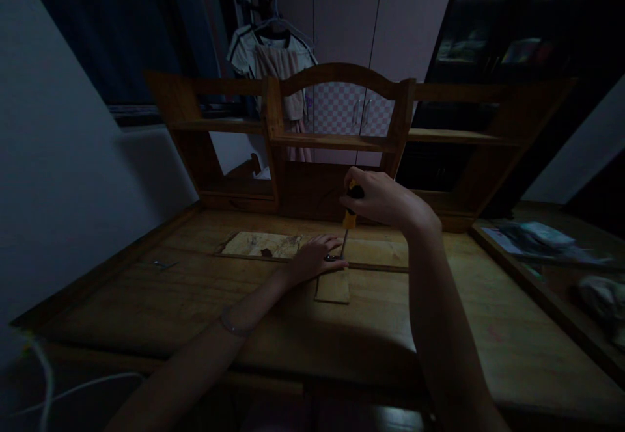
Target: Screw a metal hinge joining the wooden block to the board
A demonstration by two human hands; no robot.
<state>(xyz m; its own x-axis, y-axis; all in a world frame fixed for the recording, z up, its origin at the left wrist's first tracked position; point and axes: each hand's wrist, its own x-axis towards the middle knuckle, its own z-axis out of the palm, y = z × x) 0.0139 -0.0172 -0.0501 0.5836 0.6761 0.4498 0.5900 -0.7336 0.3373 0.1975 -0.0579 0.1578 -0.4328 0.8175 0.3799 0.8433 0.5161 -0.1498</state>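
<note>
My right hand (383,199) is closed round the handle of a yellow-and-black screwdriver (349,220), which stands nearly upright with its shaft pointing down. My left hand (312,257) lies on the wood with its fingers apart, thumb and fingers on either side of the screwdriver's lower end. A small shiny metal piece (333,258) shows between that thumb and the fingers; its kind is too dark to make out. Beneath is a long thin board (375,252), its left part stained and peeling. A short board (333,289) meets it from the near side.
Small metal bits (165,264) lie on the desktop (195,308) at the left. A wooden shelf unit (336,140) rises along the back edge. Papers (532,237) lie to the right beyond a raised wooden edge. A white cable (47,380) hangs at the lower left.
</note>
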